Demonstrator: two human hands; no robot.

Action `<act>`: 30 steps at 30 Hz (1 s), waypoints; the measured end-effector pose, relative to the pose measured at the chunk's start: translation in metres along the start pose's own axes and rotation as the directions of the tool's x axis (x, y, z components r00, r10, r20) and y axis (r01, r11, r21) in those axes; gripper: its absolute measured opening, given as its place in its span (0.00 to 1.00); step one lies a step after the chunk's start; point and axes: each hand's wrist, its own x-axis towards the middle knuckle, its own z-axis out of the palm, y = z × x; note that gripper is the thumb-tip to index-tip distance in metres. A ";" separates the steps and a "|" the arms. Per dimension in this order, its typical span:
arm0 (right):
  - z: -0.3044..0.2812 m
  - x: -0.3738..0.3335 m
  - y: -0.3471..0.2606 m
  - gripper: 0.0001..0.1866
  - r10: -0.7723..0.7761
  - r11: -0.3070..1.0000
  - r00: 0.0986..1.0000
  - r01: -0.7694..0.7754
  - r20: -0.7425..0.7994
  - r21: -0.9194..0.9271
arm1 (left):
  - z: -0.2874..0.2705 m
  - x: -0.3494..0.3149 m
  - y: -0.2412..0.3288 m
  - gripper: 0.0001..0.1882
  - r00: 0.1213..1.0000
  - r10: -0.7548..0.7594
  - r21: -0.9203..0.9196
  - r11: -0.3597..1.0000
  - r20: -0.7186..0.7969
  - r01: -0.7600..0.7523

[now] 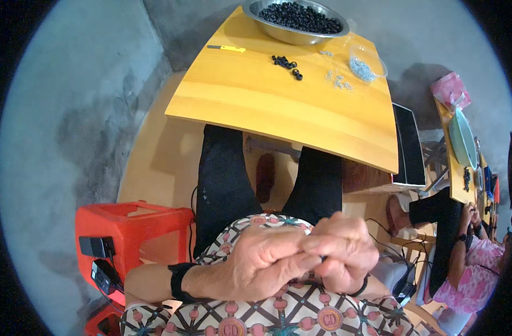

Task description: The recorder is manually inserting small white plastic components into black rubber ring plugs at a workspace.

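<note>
Close to my body, my left hand [273, 259] and my right hand [345, 252] are pressed together, fingers pinched. Only a tiny dark spot shows between the fingertips; what they hold is mostly hidden. Ahead on the yellow table [278, 120] lies a small group of black round parts [285, 63], some ring-shaped. Right of them are scattered small silver metal pieces [339, 81]. A clear plastic tub [363, 67] beside these holds more of the silver pieces. At the table's far edge stands a metal bowl [298, 37] full of black round parts.
A utility knife with a yellow handle [232, 49] lies on the table's left. A red plastic stool [127, 224] bearing black adapters stands at my left. Under the table's right side is a box [408, 147]. Another person [477, 263] sits at a table on the right.
</note>
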 end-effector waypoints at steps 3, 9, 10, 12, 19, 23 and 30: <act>0.003 0.006 0.014 0.13 0.002 0.999 0.995 0.002 -0.101 0.043 | 0.001 0.008 -0.002 0.12 0.975 -0.222 -0.168 0.961 -0.007 0.218; -0.005 0.008 0.049 0.21 0.201 0.947 0.980 -0.193 -0.002 0.256 | -0.017 0.029 -0.020 0.13 0.908 -0.419 -0.361 0.844 0.016 0.396; -0.006 0.007 0.047 0.22 0.324 0.850 0.946 -0.302 0.023 0.432 | -0.022 0.031 -0.028 0.13 0.915 -0.402 -0.364 0.847 0.039 0.388; -0.012 0.004 0.049 0.23 0.426 0.711 0.898 -0.408 0.112 0.573 | -0.023 0.032 -0.035 0.15 0.883 -0.468 -0.405 0.802 0.029 0.439; -0.017 0.008 0.045 0.19 0.312 0.940 0.949 -0.315 0.041 0.135 | -0.026 0.028 -0.042 0.15 0.852 -0.519 -0.382 0.774 0.077 0.505; -0.013 0.010 0.048 0.15 0.218 0.976 0.976 -0.218 -0.003 -0.017 | -0.025 0.027 -0.040 0.16 0.846 -0.529 -0.349 0.783 0.064 0.515; -0.012 0.009 0.044 0.14 0.196 0.974 0.980 -0.197 -0.019 -0.110 | -0.028 0.026 -0.037 0.19 0.864 -0.498 -0.238 0.833 0.074 0.500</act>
